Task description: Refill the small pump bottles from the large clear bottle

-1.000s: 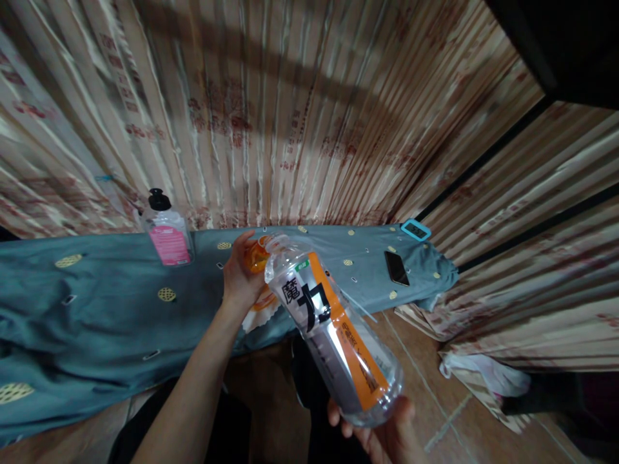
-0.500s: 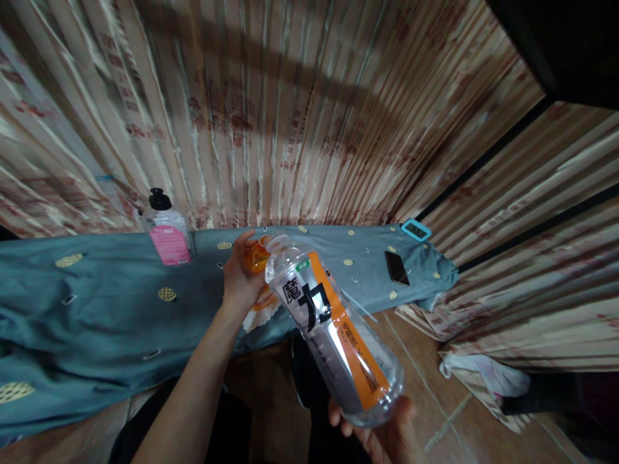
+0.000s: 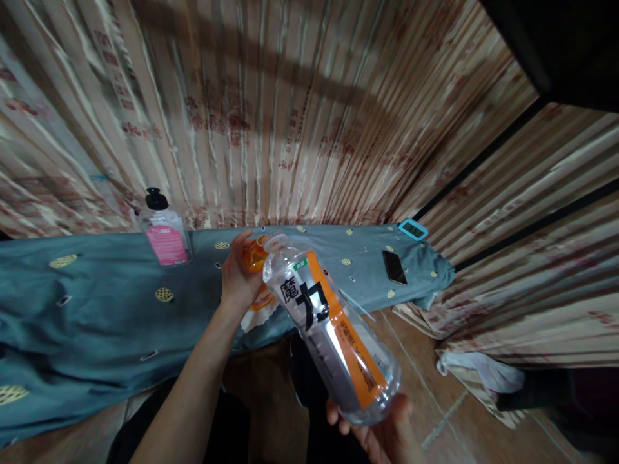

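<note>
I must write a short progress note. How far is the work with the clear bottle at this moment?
Done: the clear bottle is off the cloth-covered table, cap off, its mouth bare. In hand: the right hand holds its base and tilts its mouth toward a small orange bottle that the left hand holds. Whether liquid flows cannot be seen. Left: the clear bottle is uncapped; no cap is visible.

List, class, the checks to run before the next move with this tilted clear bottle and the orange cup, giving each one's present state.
1. Right hand grips the bottle base: ok.
2. Left hand holds the orange cup: ok.
3. Bottle mouth uncapped: cannot tell.
4. Mouth lined up over the cup: cannot tell.
5. Phone lies apart from the cup, on the teal cloth: ok.
</note>
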A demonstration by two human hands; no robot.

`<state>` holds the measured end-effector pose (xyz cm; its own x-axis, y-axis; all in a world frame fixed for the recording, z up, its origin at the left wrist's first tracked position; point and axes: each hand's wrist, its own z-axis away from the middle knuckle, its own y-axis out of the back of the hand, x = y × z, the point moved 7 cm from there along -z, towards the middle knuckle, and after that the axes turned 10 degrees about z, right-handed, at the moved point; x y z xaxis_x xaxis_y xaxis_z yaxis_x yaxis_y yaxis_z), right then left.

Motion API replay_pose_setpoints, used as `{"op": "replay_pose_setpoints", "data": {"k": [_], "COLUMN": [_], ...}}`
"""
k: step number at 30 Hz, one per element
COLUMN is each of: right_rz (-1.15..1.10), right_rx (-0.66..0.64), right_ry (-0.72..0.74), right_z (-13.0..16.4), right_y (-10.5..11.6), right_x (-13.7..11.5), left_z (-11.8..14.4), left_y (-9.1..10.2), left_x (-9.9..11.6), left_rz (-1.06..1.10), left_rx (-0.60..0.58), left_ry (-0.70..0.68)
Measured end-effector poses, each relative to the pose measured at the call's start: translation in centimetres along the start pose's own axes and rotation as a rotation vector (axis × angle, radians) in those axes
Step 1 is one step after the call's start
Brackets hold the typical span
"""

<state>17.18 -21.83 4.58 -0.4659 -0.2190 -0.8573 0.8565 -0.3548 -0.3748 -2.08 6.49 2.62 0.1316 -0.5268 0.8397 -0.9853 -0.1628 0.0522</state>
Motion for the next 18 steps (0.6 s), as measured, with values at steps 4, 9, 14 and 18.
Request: {"op": "replay_pose_setpoints", "data": {"k": [4,9,14,18], "right_rz": [-0.013,-0.025,0.010,0.042], "right_rx": [0.004,0.014,-0.016,-0.029], "right_ry": [-0.001,0.021,0.014,0.009], "right_z": [-0.01,-0.03,-0.04,-0.03], "right_y": [-0.15,-0.07,-0.05,0.09], "right_x": [-0.01,0.00,-0.12,-0.23], "left_z": [-0.07,-0.16,-0.16,-0.12], "left_y": [0.00,-0.03,0.02,-0.03], "left_x": [0.12,0.33,0.55,0.66], "left_rz": [0.016,-0.009,-0.020,-0.021], "left_rx": [-0.007,-0.024,-0.010,-0.016], "left_ry": [0.005,0.021,0.012,0.021]}}
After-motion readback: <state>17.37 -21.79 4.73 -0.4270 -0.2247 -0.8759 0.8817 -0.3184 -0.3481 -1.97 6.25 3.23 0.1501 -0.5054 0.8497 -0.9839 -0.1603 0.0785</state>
